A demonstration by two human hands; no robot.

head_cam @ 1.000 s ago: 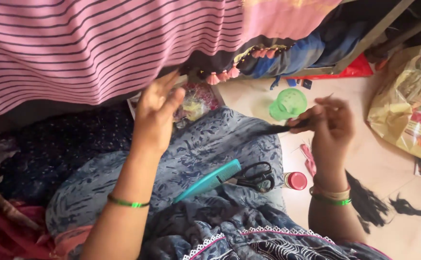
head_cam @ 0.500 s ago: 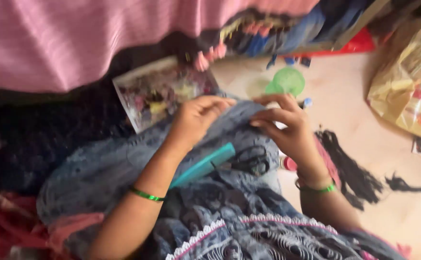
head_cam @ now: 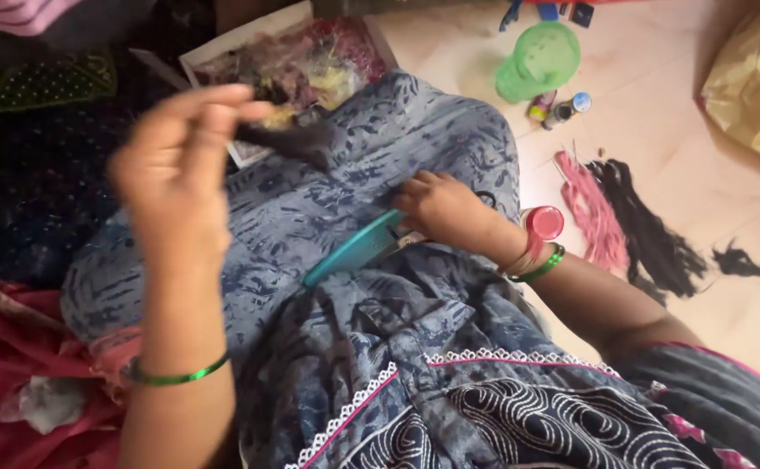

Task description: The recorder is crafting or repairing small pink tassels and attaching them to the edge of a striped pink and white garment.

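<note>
- Lifting away from the lap, the left hand [head_cam: 176,174] has come up at about nine o'clock, where half a second ago it sat low against the right; its fingers are pressed together, pinching a dark tuft of hair [head_cam: 297,139].
- The tuft trails toward twelve o'clock, over the blue patterned cloth [head_cam: 310,217] on the lap — blurred, so its length is hard to judge.
- The right hand [head_cam: 445,213] has dropped to the centre, onto the teal comb [head_cam: 354,252]; its fingers curl on the comb's near end, though whether they grip it or only rest there I cannot tell.
- Judging by this, the hands have split: one holds the hair, the other goes for the comb.
- Pink and black hair strands [head_cam: 627,221] lie on the floor at three o'clock, a green cup [head_cam: 536,61] at one o'clock — both well apart from the hands.
</note>
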